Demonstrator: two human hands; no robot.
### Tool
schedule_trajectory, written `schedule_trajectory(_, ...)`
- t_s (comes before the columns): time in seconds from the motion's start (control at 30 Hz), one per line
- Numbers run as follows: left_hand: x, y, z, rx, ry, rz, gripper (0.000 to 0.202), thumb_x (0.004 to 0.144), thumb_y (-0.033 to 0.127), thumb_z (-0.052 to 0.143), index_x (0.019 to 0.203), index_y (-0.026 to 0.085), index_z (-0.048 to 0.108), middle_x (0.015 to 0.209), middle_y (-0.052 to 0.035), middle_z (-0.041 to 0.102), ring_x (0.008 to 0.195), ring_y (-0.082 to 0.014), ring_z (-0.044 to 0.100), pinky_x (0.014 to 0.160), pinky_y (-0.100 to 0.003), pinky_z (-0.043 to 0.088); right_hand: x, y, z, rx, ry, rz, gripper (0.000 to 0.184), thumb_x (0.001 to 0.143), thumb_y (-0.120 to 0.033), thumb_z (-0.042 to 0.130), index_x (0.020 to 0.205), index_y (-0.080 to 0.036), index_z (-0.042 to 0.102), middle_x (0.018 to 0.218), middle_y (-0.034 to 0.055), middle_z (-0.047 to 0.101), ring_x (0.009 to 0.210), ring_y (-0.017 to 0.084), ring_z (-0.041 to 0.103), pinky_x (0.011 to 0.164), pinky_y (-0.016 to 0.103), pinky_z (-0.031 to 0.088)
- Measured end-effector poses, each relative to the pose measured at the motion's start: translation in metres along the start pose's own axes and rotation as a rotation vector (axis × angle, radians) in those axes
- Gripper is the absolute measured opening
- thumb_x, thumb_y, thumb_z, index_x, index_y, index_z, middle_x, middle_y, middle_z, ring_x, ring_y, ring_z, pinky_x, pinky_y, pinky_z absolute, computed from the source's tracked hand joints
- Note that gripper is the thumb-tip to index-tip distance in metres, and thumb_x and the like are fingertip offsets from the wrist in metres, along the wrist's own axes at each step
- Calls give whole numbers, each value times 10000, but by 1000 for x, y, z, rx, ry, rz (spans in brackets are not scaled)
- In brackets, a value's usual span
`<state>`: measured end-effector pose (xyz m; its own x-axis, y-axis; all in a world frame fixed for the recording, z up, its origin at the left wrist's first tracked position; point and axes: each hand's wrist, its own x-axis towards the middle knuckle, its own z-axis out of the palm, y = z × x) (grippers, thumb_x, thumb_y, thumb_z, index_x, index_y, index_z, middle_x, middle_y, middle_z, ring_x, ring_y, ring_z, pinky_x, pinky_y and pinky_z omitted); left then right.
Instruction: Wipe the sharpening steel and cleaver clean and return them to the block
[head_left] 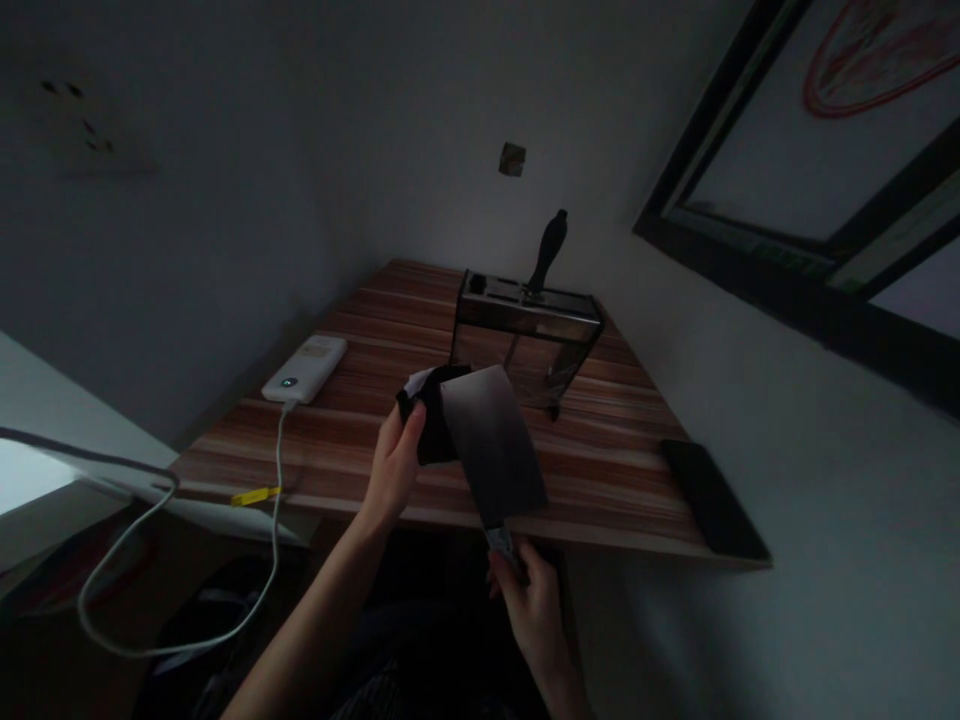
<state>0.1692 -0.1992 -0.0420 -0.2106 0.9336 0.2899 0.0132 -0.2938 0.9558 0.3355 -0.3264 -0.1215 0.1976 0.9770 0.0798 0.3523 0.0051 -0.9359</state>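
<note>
My right hand (pixel 529 595) is closed round the handle of a cleaver (pixel 495 440), whose broad blade points up and away from me over the table's front. A dark cloth (pixel 437 430) with a pale corner is gripped in my left hand (pixel 397 450), beside the blade's upper left edge. Whether the cloth touches the blade I cannot tell. Behind the blade stands a knife block (pixel 536 315) with see-through sides and slots on top. One black-handled tool (pixel 551 250) sticks up from it, its lower part hard to make out.
A white power bank (pixel 306 368) lies on the left of the wood-grain table (pixel 600 500), with a white cable (pixel 277 500) hanging off the front edge past a yellow tag (pixel 256 496). A black phone-like slab (pixel 712 498) lies at the right edge. Walls close in behind.
</note>
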Motion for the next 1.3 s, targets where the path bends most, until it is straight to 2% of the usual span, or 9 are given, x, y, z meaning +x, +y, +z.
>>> schedule_trajectory(0.2,-11,15,6,10,-6,43,440,856,493,494,1121,169,630,1119,-59,680,1112,-264,582,988,-362,438,-2,-4,-19,19,23,3,369,821,-501,563,813,-150,678,601,44,667,505,164,611,502,224,477)
schedule_trajectory(0.43,-12,40,13,54,-181,149,418,895,441,452,1145,146,614,1122,-67,678,1087,-252,599,977,-352,447,2,-7,-48,5,99,5,350,792,-478,611,906,-159,703,726,65,730,646,207,689,616,240,550)
schedule_trajectory(0.6,0,61,21,68,-384,335,401,930,363,412,1264,186,546,1221,-56,633,1154,-236,560,1013,-327,418,19,-1,-92,-114,296,-78,402,704,-499,681,935,-175,734,946,108,745,883,285,704,750,289,572)
schedule_trajectory(0.73,13,66,29,107,-475,404,391,936,330,392,1279,190,518,1250,-70,611,1158,-232,553,1013,-333,413,38,-3,-138,-238,388,-149,405,651,-538,698,861,-197,754,912,90,753,853,285,711,704,287,589)
schedule_trajectory(0.9,23,47,41,297,-566,368,363,928,238,379,1271,193,490,1237,-77,613,1123,-202,575,971,-323,437,58,-33,-192,-327,569,-215,454,623,-589,674,844,-199,741,883,63,757,841,278,710,676,269,588)
schedule_trajectory(1.07,16,16,57,728,-794,454,466,847,125,463,1295,254,477,1243,-57,608,1110,-233,581,940,-361,450,85,-84,-240,-521,644,-263,464,621,-606,646,844,-206,719,853,74,746,783,298,706,579,305,567)
schedule_trajectory(1.17,3,-7,67,857,-913,522,379,869,169,474,1236,250,531,1144,-62,662,1042,-262,613,875,-388,483,105,-116,-256,-663,662,-373,486,673,-623,597,904,-205,692,926,87,731,871,318,687,784,392,537)
schedule_trajectory(1.23,-5,-21,71,836,-967,578,347,878,170,478,1209,238,557,1192,-63,645,1090,-245,594,941,-377,450,118,-136,-262,-771,672,-392,506,713,-638,544,946,-211,683,958,99,724,869,330,683,787,430,523)
schedule_trajectory(1.3,-8,-33,72,785,-1021,645,375,886,246,506,1260,225,533,1330,-78,555,1235,-259,492,1053,-409,355,131,-156,-267,-903,646,-411,481,754,-625,503,946,-221,679,978,104,719,870,340,677,766,446,517)
